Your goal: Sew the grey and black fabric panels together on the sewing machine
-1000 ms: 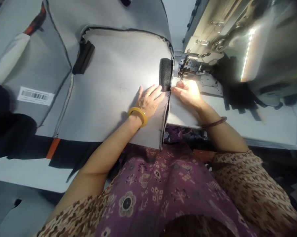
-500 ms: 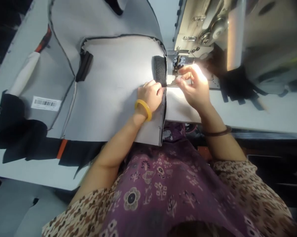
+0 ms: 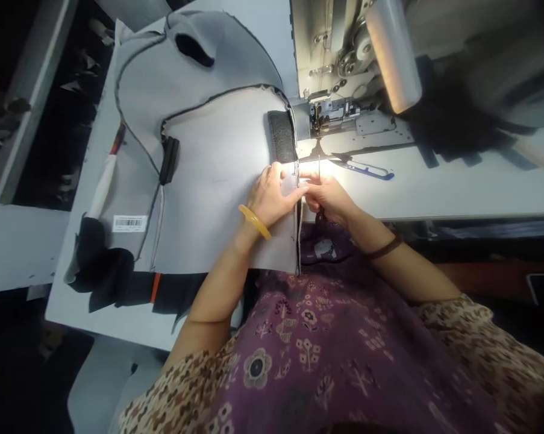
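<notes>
A grey fabric panel [image 3: 217,181] with black edging lies on the sewing table, a black strip [image 3: 281,136] sewn near its right edge. My left hand [image 3: 272,196], with a yellow bangle at the wrist, pinches the panel's right edge just below the strip. My right hand [image 3: 328,196] meets it there, fingers closed on the same edge beside a thin dark tool or thread I cannot make out. The sewing machine [image 3: 344,66] stands just beyond, its needle area [image 3: 319,114] apart from the hands.
Blue-handled thread snips [image 3: 362,169] lie on the white table [image 3: 434,187] right of my hands. A barcode label [image 3: 129,222] and an orange tab [image 3: 154,287] sit on the fabric's left part. Black fabric pieces [image 3: 452,120] pile up by the machine at right.
Both hands drew back from the needle area toward me and now pinch the panel's edge together. The snips now lie in view on the table. The camera shifted.
</notes>
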A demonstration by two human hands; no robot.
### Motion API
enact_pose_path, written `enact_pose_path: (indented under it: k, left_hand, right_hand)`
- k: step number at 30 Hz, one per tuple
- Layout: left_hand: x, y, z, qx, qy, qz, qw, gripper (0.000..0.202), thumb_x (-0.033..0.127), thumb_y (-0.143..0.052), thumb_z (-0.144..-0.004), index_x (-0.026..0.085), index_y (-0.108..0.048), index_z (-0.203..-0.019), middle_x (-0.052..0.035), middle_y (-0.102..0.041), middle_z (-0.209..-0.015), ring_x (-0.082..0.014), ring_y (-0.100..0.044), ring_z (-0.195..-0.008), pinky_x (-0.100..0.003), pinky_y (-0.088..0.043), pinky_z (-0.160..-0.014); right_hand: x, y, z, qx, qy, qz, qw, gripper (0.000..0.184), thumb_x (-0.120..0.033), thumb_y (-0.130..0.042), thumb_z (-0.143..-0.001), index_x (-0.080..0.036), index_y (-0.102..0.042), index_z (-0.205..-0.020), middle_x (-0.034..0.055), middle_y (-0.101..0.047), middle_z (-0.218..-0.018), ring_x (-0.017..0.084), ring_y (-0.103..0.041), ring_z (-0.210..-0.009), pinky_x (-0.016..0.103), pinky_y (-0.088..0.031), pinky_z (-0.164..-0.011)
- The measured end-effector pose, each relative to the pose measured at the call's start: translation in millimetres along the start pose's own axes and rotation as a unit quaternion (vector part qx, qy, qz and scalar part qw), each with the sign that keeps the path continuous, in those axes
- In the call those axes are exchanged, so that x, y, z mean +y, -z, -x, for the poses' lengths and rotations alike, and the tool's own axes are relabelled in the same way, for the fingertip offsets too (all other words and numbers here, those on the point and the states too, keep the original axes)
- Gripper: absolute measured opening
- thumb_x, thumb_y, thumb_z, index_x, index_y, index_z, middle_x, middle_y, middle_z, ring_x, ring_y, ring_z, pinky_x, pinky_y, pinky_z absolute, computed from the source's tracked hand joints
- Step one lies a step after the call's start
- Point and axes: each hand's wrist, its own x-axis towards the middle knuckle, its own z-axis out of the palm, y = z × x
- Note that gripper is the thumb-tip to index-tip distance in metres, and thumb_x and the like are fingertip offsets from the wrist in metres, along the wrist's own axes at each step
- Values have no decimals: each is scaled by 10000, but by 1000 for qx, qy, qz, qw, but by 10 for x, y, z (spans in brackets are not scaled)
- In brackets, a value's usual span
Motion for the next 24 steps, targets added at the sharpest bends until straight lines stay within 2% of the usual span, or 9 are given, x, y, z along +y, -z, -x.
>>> enact_pose_path:
  k: [2,4,8,11,15,24]
  left_hand:
    - [18,18,-2,-24,5,-4,1000,350,406,-644,-718,141,-503,-899,-44,-562,-839,-148,-535,-737,-281,-450,-700]
    - [34,27,-15,-38,20,-7,999,254,293,-617,-723,138,-526,-901,-34,-569,-794,-142,-536,-712,-274,-450,-690]
    - [-12,25,-63,-16,54,1,998,177,120,-525,-676,138,-600,-835,-13,-592,-692,-126,-527,-642,-260,-442,-669]
    - [-146,30,-113,-26,63,115,991,171,131,-522,-667,118,-642,-788,-23,-626,-699,-115,-543,-643,-226,-443,-637]
    - [-289,64,-157,-78,86,271,955,214,153,-562,-628,73,-662,-799,-29,-638,-681,-89,-543,-594,-176,-418,-543]
    - [-244,132,-142,-106,145,372,911,203,107,-598,-598,73,-651,-791,5,-608,-597,-58,-530,-525,-153,-431,-500]
  right_hand:
    - [8,-29,-5,13,14,3,1000,260,-171,-584,-632,-141,-548,-888,-115,-360,-416,32,-262,-331,165,-198,-322]
    - [-10,-62,-3,35,22,20,999,197,-137,-561,-626,-150,-542,-822,-111,-372,-410,35,-271,-321,173,-199,-316]
    - [-81,-103,10,59,34,80,994,149,-83,-509,-625,-163,-534,-748,-106,-382,-405,38,-282,-302,183,-196,-306]
    - [-117,-104,11,52,47,116,991,169,-61,-492,-620,-162,-548,-744,-104,-391,-410,43,-301,-304,185,-211,-306]
    - [-131,-105,1,56,45,125,990,180,-58,-495,-618,-168,-537,-754,-109,-388,-420,39,-298,-298,182,-222,-304]
    - [-112,-112,-9,35,51,92,994,144,-93,-524,-634,-180,-513,-748,-99,-390,-421,51,-321,-304,189,-222,-294]
